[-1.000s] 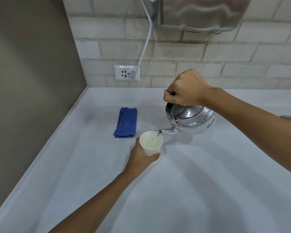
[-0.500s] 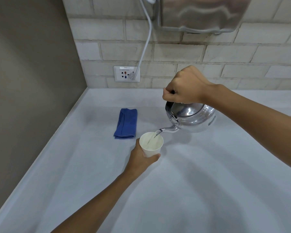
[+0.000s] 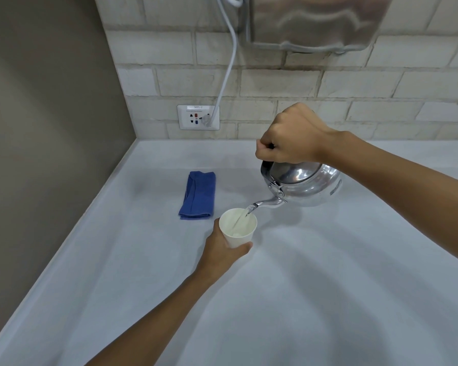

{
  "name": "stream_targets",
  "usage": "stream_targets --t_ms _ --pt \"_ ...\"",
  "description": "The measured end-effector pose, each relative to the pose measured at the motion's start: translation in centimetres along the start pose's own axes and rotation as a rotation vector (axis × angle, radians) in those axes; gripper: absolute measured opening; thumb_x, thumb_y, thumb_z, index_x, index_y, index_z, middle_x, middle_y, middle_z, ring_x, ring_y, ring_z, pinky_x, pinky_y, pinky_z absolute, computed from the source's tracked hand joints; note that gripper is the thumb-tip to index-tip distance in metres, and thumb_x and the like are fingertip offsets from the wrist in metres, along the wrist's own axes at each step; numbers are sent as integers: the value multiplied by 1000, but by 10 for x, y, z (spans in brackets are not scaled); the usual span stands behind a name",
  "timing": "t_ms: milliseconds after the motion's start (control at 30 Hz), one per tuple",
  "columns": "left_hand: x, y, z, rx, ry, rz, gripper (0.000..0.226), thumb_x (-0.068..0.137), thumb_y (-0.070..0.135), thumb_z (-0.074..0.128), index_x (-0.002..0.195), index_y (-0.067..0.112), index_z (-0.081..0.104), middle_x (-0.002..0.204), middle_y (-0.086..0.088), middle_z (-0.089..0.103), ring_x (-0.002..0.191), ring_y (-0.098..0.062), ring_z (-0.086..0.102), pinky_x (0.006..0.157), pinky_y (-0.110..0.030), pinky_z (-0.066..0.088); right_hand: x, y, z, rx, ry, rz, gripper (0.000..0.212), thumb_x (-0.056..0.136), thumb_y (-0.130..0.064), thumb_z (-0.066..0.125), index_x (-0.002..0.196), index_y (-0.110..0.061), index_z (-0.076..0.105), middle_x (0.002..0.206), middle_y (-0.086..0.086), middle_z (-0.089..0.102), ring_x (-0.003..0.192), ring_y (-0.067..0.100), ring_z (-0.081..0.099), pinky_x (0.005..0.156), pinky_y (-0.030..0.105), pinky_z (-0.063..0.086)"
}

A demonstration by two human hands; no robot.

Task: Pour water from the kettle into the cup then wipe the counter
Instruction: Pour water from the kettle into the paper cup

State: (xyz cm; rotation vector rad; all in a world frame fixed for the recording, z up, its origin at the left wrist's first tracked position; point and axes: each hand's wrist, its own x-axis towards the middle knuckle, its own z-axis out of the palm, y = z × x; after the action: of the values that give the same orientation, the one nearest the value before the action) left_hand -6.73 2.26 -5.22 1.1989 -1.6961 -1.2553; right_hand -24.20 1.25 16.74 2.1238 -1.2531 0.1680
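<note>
Kettle (image 3: 306,184) hangs tilted above the white bench (image 3: 328,286), spout down to the left, held by the right hand (image 3: 291,136) whose fingers are curled into a tight fist around the top handle. A thin stream of water runs from the spout into the white cup (image 3: 238,227), which stands just below and left of the kettle with the left hand (image 3: 222,249) wrapped around its side, fingers pressed on the wall and thumb at the front. Behind the cup, near but apart, lies a folded blue cloth (image 3: 198,195) on the bench.
</note>
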Motion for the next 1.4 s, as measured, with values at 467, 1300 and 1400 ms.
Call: stream_targets --t_ms 467,1300,1400 --pt "0 1 0 13 5 -2 75 64 22 82 124 22 37 111 7 49 99 -12 47 58 8 36 4 1 -6 -24 2 -23 38 71 -14 48 39 -8 28 38 7 16 41 20 13 49 15 6" --pt "-1 1 0 7 4 3 71 64 22 82 121 24 39 104 12 51 88 -3 50 59 8 35 4 3 -8 -3 -4 -42 39 72 -12 48 40 -9 27 38 6 18 41 19 12 49 15 7" --pt "-1 1 0 12 10 8 73 64 22 82 122 23 39 105 12 51 91 -5 49 58 8 35 4 3 -9 -5 -2 -48 40 72 -11 51 40 -9 26 38 5 17 41 20 11 51 15 5"
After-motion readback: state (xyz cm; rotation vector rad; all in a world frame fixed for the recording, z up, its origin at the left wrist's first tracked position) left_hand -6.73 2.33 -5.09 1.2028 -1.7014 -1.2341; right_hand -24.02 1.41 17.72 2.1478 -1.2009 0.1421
